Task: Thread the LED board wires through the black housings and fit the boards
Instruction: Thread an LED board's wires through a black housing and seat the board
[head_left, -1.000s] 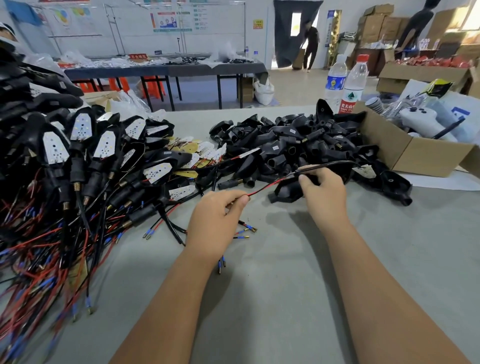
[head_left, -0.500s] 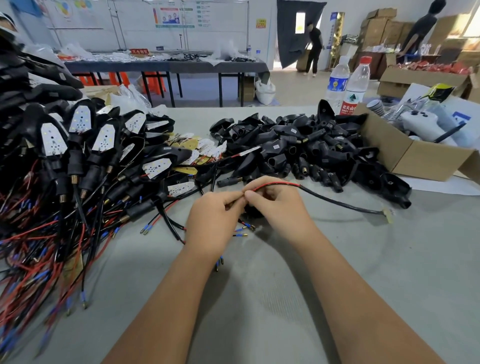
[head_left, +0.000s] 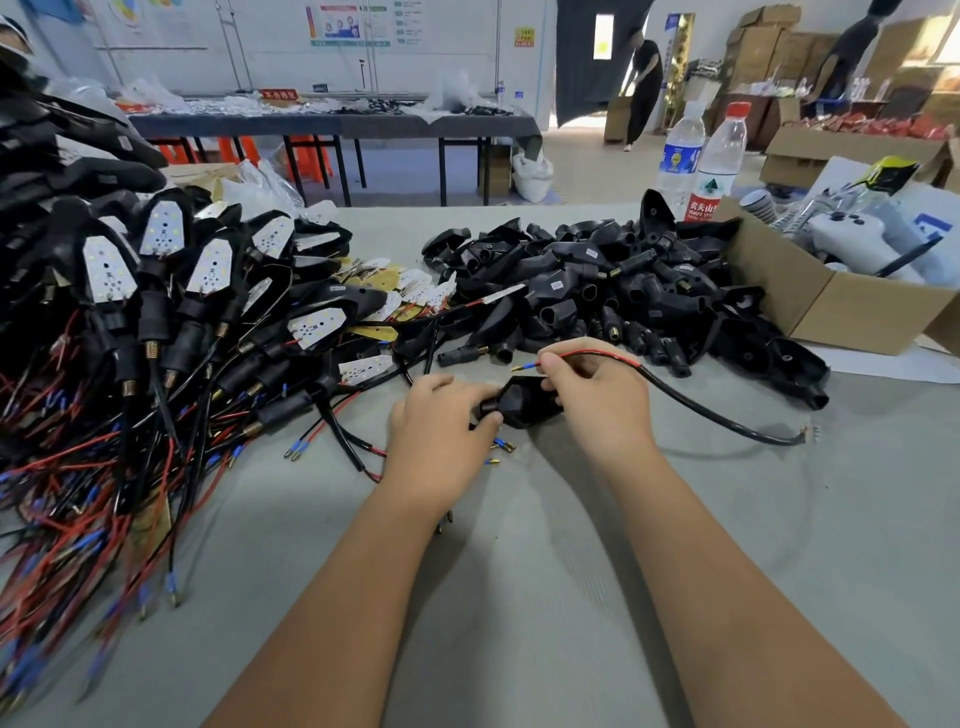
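Hands meet at the table's centre: the left hand (head_left: 441, 436) curls round a black housing (head_left: 522, 402), thumb on its neck; the right hand (head_left: 597, 395) pinches a red-and-black wire (head_left: 691, 402), whose tip points to nine o'clock. Its far end blurs at three o'clock. Loose housings (head_left: 597, 280) lie at twelve.

1 head view, above table (head_left: 519, 597), facing forward and down, near both hands
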